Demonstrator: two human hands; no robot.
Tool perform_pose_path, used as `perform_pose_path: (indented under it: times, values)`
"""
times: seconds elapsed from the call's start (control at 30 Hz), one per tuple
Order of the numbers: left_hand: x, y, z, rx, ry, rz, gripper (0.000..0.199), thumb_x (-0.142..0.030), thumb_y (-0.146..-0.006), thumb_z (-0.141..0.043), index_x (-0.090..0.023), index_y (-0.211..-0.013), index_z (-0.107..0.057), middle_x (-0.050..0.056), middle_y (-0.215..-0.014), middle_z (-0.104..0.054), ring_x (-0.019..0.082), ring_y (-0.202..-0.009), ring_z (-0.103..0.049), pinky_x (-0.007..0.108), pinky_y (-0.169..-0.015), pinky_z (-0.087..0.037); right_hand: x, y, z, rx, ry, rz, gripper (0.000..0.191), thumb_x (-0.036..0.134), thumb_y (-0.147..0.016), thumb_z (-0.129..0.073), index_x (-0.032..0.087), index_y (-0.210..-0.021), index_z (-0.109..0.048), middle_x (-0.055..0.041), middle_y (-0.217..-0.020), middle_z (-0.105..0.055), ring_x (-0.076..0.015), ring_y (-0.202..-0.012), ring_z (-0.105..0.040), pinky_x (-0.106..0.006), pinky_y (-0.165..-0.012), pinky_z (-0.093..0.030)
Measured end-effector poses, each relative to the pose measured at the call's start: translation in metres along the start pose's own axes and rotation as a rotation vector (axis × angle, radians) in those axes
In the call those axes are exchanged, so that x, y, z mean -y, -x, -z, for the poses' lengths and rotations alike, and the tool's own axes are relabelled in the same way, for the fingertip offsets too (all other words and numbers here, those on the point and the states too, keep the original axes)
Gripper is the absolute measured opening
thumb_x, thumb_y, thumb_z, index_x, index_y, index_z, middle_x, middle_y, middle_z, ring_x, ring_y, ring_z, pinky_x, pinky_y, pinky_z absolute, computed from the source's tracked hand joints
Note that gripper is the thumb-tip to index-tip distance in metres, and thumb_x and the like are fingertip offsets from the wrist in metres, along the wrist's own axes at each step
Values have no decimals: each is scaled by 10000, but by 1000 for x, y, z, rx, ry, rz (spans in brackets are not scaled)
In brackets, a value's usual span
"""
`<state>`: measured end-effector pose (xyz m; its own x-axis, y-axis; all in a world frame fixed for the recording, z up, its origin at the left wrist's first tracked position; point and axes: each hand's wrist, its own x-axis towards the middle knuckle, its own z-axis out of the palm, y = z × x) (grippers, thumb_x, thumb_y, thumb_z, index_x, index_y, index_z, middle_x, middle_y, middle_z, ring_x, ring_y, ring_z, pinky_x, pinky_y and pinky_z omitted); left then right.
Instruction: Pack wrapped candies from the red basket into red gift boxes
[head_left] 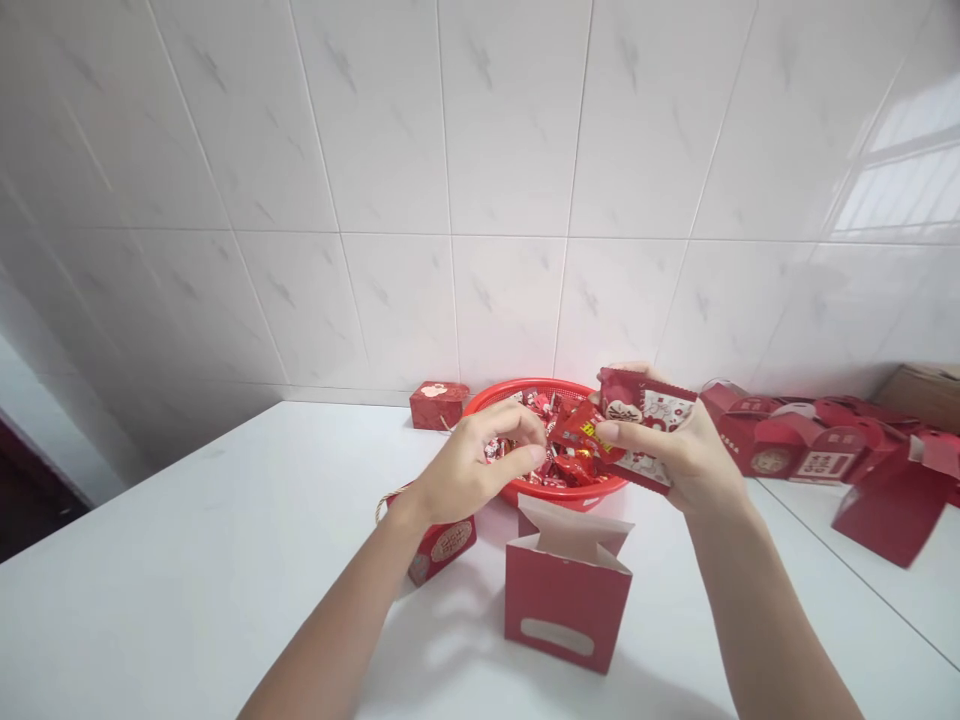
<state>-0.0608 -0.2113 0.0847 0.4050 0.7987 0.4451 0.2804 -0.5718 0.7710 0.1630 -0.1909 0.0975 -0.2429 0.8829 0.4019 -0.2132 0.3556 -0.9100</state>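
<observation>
My right hand (697, 450) grips a flat dark red and white snack packet (652, 425), and a shiny red candy packet with yellow lettering (589, 428) shows at its thumb. Both are above a red plastic basket (491, 398) filled with wrapped candies (544, 405). Over the basket's left side is my left hand (487, 450), loosely curled, thumb and forefinger slightly apart and nothing visible between them. In front of the basket stands an upright red paper box (566, 600), its top open. A red box with a rope handle (446, 545) sits partly behind my left wrist.
Against the tiled wall (502, 300), left of the basket, is a small red box (439, 405). Several red gift boxes (802, 440) cluster at the right, with a tilted red box (896, 505) before them and a brown cardboard box (919, 395) behind. A seam crosses the white table (225, 560) at right.
</observation>
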Motion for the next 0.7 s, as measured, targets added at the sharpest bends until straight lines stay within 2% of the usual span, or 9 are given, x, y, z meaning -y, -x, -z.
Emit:
perform_pose_path:
  times: [0.07, 0.17, 0.27, 0.47, 0.6, 0.7]
  values:
    - [-4, 4, 7, 170, -124, 14, 202, -334, -916, -622, -198, -785, -694, 54, -1132, -647, 221, -1098, -599, 338, -974, -456, 4, 2, 5, 7, 44, 14, 459, 286, -624, -884, 231, -1000, -625, 28, -719, -634, -153, -614, -624, -280, -555, -534]
    - [-8, 7, 10, 429, -228, 87, 233, -371, -931, -600, -226, -859, -766, 55, -1282, -627, 247, -1174, -593, 330, -953, -473, 11, 6, 11, 55, 119, 21, 456, 276, -616, -888, 238, -997, -642, 7, -765, -667, -176, -665, -649, -298, -586, -544]
    - [-4, 6, 6, 550, -292, 127, 245, -379, -940, -581, -255, -990, -786, 49, -1283, -656, 249, -1148, -624, 313, -926, -478, 20, 10, 12, 160, 188, -16, 415, 245, -624, -877, 237, -985, -673, -5, -783, -681, -190, -698, -656, -315, -618, -547]
    - [11, 0, 1, 526, -243, 219, 342, -431, -874, -667, -277, -1173, -728, 39, -1266, -689, 251, -1129, -642, 294, -898, -488, 20, 15, 9, 296, 320, -35, 314, 200, -675, -803, 239, -972, -710, -42, -949, -702, -238, -852, -673, -334, -655, -563]
    - [13, -4, 2, 501, -213, 264, 351, -418, -836, -699, -259, -1149, -713, 35, -1159, -725, 242, -1041, -660, 292, -836, -494, 8, 11, 10, 380, 508, -22, 305, 195, -709, -767, 263, -1003, -722, -32, -1002, -708, -230, -874, -679, -324, -672, -568]
    - [16, -5, 2, 499, -174, 302, 363, -443, -836, -698, -249, -1143, -710, 43, -1167, -720, 244, -1044, -658, 300, -837, -497, 4, 9, 8, 349, 597, -7, 283, 203, -717, -765, 254, -991, -716, -39, -1013, -710, -227, -872, -685, -327, -683, -568]
